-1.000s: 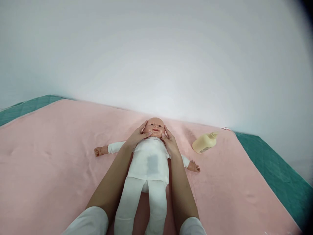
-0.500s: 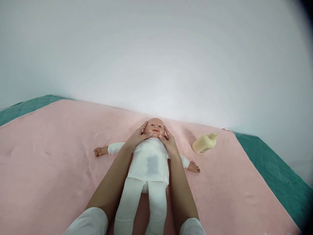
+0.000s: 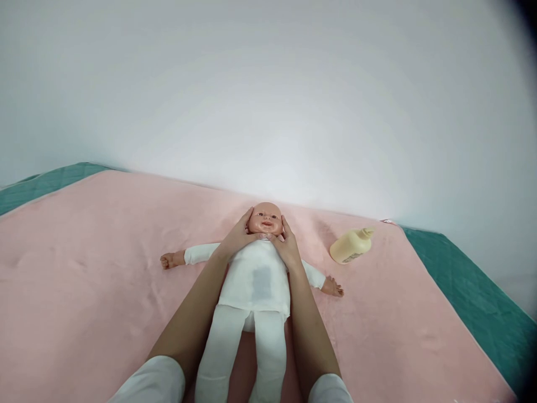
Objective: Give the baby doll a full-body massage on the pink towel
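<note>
A baby doll (image 3: pixel 243 277) in a white top and white trousers lies on its back, arms spread out to the sides. My left hand (image 3: pixel 238 236) cups the left side of its head, with the fingers along the cheek and ear. On the opposite side my right hand (image 3: pixel 287 242) holds the head the same way. Both thumbs lie below the chin, with their tips close together at the collar. Parts of the fingers are hidden behind the head. A greyish patch marks the front of the top.
A pale yellow pump bottle (image 3: pixel 351 246) lies on its side to the right of the doll. Underneath is a pink sheet (image 3: pixel 104 252), with a green quilted cover (image 3: pixel 465 280) showing at both sides. A white wall (image 3: pixel 268 101) rises behind.
Both thumbs have slid down and inward, from the doll's cheeks and mouth corners to below its chin. The fingers stay at the sides of the head; doll and bottle have not moved.
</note>
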Demonstrator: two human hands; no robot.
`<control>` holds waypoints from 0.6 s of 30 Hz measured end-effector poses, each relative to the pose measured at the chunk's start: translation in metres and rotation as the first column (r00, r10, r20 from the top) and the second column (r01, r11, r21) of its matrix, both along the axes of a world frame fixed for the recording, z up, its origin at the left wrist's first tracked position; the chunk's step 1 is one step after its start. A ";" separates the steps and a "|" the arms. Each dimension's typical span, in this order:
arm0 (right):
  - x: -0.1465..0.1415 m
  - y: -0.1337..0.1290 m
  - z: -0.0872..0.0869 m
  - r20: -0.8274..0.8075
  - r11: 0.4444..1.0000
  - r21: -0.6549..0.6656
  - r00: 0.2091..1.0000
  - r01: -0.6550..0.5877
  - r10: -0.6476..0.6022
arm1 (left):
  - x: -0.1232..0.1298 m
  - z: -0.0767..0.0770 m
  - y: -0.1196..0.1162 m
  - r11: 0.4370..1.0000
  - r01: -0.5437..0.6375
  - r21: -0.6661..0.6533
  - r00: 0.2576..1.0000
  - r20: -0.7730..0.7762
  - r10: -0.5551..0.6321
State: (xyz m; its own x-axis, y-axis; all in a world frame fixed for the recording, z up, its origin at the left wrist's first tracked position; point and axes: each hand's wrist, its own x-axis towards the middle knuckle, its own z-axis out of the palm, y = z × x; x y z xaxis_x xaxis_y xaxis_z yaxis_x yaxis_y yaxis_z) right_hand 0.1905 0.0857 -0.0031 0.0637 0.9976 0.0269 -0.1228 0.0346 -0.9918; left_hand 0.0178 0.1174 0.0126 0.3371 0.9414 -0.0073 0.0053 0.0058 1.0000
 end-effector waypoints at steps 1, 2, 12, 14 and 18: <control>0.000 0.001 -0.001 0.009 1.000 0.008 1.000 0.004 -0.004 | 0.001 -0.001 0.001 1.000 -0.006 0.017 1.000 -0.012 0.006; 0.000 0.001 -0.003 0.017 1.000 0.015 1.000 0.008 -0.008 | 0.001 -0.002 0.002 0.999 -0.012 0.031 1.000 -0.026 0.012; 0.002 0.006 -0.009 0.048 0.998 0.055 0.998 0.030 -0.033 | 0.000 -0.008 0.007 0.999 -0.003 0.045 0.999 -0.054 0.005; 0.002 0.005 -0.005 0.056 0.998 0.049 0.998 0.034 -0.037 | -0.001 -0.008 0.006 0.999 -0.003 0.042 0.999 -0.045 0.004; 0.003 0.001 0.005 0.043 1.000 0.005 0.999 0.026 -0.026 | -0.003 -0.003 0.003 1.000 -0.007 0.027 0.999 -0.042 0.008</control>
